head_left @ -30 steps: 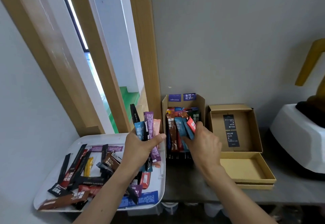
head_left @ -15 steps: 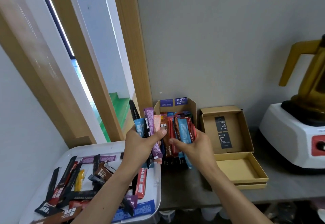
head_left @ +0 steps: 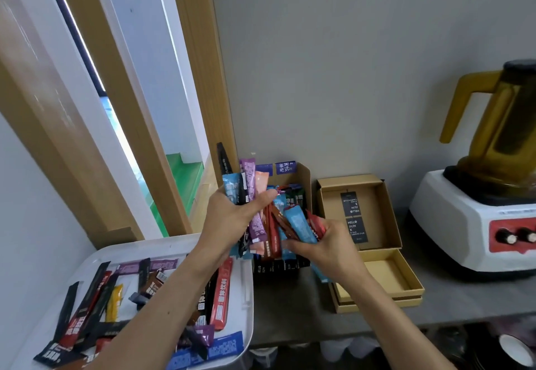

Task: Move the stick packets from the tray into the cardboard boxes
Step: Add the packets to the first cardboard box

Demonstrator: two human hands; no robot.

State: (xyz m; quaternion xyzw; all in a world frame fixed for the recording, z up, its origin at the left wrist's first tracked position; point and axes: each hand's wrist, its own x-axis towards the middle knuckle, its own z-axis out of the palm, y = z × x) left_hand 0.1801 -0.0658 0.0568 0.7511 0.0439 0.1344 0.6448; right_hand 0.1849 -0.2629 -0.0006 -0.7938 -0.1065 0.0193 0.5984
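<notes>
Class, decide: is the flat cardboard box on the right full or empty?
Empty: the flat cardboard box shows only bare tan floor; nothing lies inside.

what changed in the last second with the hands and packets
The right hand, which was reaching into the packed box, has drawn back toward the person, now gripping a light-blue packet and red ones. The left hand still holds its upright bunch; the empty box and tray packets are unchanged.

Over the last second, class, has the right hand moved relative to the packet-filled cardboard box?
Yes. Against the cardboard box, the right hand pulled back toward its near right corner.
</notes>
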